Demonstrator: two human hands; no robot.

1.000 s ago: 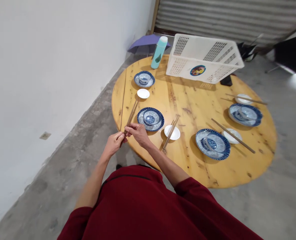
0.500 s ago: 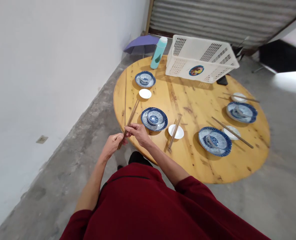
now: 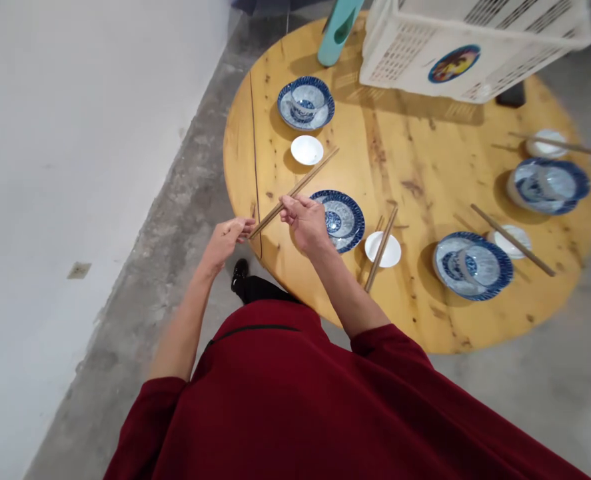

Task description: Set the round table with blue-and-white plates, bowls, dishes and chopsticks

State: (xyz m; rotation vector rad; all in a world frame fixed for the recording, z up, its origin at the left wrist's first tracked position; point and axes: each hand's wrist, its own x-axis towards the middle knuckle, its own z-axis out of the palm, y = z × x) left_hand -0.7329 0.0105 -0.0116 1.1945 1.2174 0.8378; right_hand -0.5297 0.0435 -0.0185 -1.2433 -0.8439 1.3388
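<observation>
My right hand pinches a pair of brown wooden chopsticks near their middle, above the table's left side. They slant from lower left to upper right. My left hand is at their lower ends, just off the table edge, its fingers loosely stretched; whether the fingertips still touch the wood is hard to tell. Beyond the chopsticks lies a small white dish. A blue-and-white plate with a bowl on it is partly hidden by my right hand. Another blue-and-white plate holding a clear bowl stands farther back.
On the round wooden table, chopsticks rest across a white dish. More plates with bowls and dishes stand right. A white plastic crate, a turquoise bottle and a black object are at the back. A wall is left.
My right hand has carried the chopsticks right and inward over the table, turning them flatter. My left hand has slid to their lower ends and loosened. The view has shifted closer to the table.
</observation>
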